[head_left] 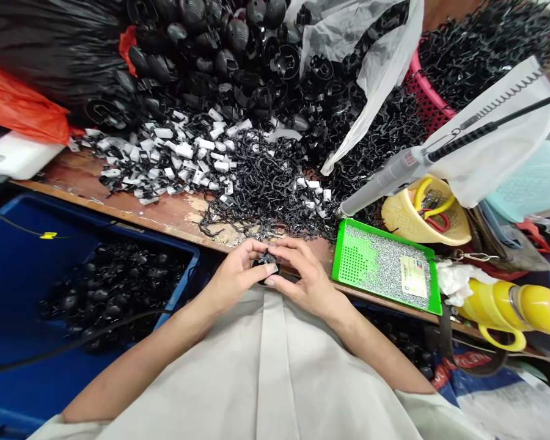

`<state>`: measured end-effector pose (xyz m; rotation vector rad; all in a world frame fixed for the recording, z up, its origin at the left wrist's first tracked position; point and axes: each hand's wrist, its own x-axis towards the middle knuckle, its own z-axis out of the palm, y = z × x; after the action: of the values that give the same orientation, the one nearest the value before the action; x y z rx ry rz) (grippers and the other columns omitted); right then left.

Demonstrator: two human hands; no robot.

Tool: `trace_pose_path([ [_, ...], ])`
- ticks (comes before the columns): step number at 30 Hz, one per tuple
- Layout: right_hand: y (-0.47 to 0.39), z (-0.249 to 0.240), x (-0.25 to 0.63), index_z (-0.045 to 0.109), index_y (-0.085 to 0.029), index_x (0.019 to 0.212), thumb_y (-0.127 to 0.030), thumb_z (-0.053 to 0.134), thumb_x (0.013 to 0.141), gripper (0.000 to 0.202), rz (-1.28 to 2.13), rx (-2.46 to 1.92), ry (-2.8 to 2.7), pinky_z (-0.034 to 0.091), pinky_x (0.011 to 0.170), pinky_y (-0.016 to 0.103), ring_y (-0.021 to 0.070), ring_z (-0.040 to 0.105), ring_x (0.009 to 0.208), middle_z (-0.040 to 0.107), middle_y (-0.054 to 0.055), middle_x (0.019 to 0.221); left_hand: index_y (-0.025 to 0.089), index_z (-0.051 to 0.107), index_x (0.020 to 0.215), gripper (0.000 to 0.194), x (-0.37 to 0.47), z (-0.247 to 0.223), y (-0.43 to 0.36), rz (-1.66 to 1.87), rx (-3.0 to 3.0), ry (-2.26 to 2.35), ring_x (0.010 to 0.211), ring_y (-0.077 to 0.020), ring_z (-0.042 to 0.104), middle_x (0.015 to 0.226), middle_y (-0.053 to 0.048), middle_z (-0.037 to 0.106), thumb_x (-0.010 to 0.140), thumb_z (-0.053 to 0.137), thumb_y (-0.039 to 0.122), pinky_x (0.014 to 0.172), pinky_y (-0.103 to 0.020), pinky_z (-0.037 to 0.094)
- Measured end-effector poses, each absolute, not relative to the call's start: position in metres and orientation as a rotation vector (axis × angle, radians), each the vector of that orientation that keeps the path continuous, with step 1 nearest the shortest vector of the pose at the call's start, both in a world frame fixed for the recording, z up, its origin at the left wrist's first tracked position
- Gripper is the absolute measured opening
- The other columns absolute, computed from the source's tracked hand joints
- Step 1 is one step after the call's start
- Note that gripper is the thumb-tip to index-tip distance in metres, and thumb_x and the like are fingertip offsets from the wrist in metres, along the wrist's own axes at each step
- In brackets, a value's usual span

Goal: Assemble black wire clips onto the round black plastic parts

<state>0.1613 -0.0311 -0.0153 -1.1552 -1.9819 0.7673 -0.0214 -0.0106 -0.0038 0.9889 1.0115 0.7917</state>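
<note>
Close to my body, at the table's front edge, my left hand [238, 273] and my right hand [306, 275] hold one small black plastic part [266, 264] between them. Fingers and thumbs of both hands press on it, and they cover much of its shape. Just beyond my hands lies a heap of thin black curved pieces [268, 177]. White-and-black small parts [183, 150] are piled to its left. A green tray [340, 244] of tiny metal pieces, with a card on top, sits right of my right hand.
A grey electric screwdriver [380, 183] hangs above the tray's back edge. Black round housings [238, 36] are heaped at the back. A blue bin [27, 244] stands at left; a cream basket [389, 214] and yellow bottle [499, 299] are at right.
</note>
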Motion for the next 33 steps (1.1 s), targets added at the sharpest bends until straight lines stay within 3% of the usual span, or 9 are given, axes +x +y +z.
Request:
trace_pose_path([
  [5, -0.031, -0.015, 0.160, 0.053, -0.028, 0.132, -0.023, 0.063, 0.088, 0.046, 0.674, -1.137, -2.000, 0.050, 0.099, 0.044, 0.0232, 0.055, 0.118, 0.055, 0.010, 0.124, 0.020, 0.059, 0.099, 0.028, -0.018, -0.003, -0.006, 0.806, 1.203, 1.069, 0.092, -0.0178, 0.060, 0.096, -0.002, 0.065, 0.074, 0.070, 0.020, 0.082, -0.030, 0.046],
  [10, -0.027, -0.012, 0.172, 0.056, -0.025, 0.119, -0.029, 0.071, 0.082, 0.040, 0.636, -1.173, -1.908, 0.051, 0.095, 0.043, 0.0247, 0.057, 0.113, 0.057, 0.010, 0.119, 0.019, 0.059, 0.102, 0.030, -0.016, 0.002, 0.001, 0.745, 1.040, 1.015, 0.091, -0.0179, 0.061, 0.095, -0.003, 0.065, 0.074, 0.067, 0.019, 0.079, -0.029, 0.047],
  [16, -0.020, -0.015, 0.199, 0.060, -0.022, 0.112, -0.026, 0.068, 0.082, 0.032, 0.565, -1.574, -1.945, 0.052, 0.087, 0.045, 0.0263, 0.059, 0.099, 0.062, 0.010, 0.106, 0.020, 0.058, 0.106, 0.036, -0.014, -0.004, 0.007, 0.720, 0.871, 1.003, 0.091, -0.0192, 0.064, 0.102, -0.004, 0.066, 0.071, 0.067, 0.019, 0.079, -0.032, 0.050],
  [20, -0.016, -0.014, 0.194, 0.061, -0.021, 0.122, -0.020, 0.063, 0.083, 0.038, 0.561, -1.655, -1.942, 0.045, 0.099, 0.053, 0.0309, 0.054, 0.114, 0.058, 0.015, 0.122, 0.019, 0.057, 0.112, 0.038, -0.012, -0.008, 0.008, 0.765, 0.971, 1.015, 0.095, -0.0210, 0.065, 0.106, -0.006, 0.066, 0.074, 0.063, 0.019, 0.085, -0.038, 0.051],
  [23, -0.014, -0.008, 0.180, 0.058, -0.025, 0.125, -0.027, 0.057, 0.090, 0.036, 0.857, -1.450, -1.523, 0.049, 0.097, 0.045, 0.0248, 0.057, 0.114, 0.057, 0.012, 0.126, 0.018, 0.054, 0.118, 0.039, -0.007, -0.006, 0.011, 0.946, 1.315, 1.102, 0.108, -0.0219, 0.062, 0.115, -0.009, 0.064, 0.079, 0.060, 0.017, 0.096, -0.040, 0.049],
  [26, -0.011, -0.003, 0.165, 0.061, -0.024, 0.113, -0.037, 0.053, 0.093, 0.025, 1.405, -1.184, -0.925, 0.057, 0.080, 0.038, 0.0188, 0.067, 0.090, 0.066, 0.007, 0.106, 0.019, 0.052, 0.126, 0.044, 0.001, -0.001, 0.015, 1.104, 1.893, 1.103, 0.120, -0.0221, 0.056, 0.126, -0.011, 0.059, 0.083, 0.054, 0.010, 0.105, -0.042, 0.045],
  [28, -0.007, -0.003, 0.159, 0.062, -0.021, 0.099, -0.036, 0.056, 0.091, 0.018, 1.660, -0.996, -0.604, 0.058, 0.074, 0.037, 0.0169, 0.068, 0.077, 0.068, 0.004, 0.091, 0.019, 0.052, 0.129, 0.047, 0.008, 0.001, 0.018, 1.086, 2.258, 0.942, 0.126, -0.0225, 0.052, 0.132, -0.013, 0.056, 0.084, 0.048, 0.004, 0.107, -0.042, 0.044],
  [30, -0.004, -0.004, 0.157, 0.061, -0.019, 0.089, -0.030, 0.060, 0.089, 0.011, 1.738, -0.865, -0.389, 0.059, 0.073, 0.036, 0.0159, 0.067, 0.072, 0.069, 0.002, 0.082, 0.017, 0.054, 0.128, 0.048, 0.014, 0.003, 0.022, 1.028, 2.459, 0.787, 0.129, -0.0227, 0.050, 0.134, -0.015, 0.054, 0.084, 0.042, 0.000, 0.107, -0.041, 0.045],
  [33, -0.002, -0.006, 0.161, 0.064, -0.016, 0.091, -0.024, 0.058, 0.088, 0.010, 1.750, -0.827, -0.250, 0.060, 0.074, 0.032, 0.0157, 0.069, 0.075, 0.071, 0.005, 0.082, 0.016, 0.055, 0.127, 0.048, 0.014, 0.006, 0.027, 1.045, 2.466, 0.858, 0.127, -0.0218, 0.052, 0.132, -0.014, 0.056, 0.084, 0.041, 0.000, 0.106, -0.040, 0.046],
])
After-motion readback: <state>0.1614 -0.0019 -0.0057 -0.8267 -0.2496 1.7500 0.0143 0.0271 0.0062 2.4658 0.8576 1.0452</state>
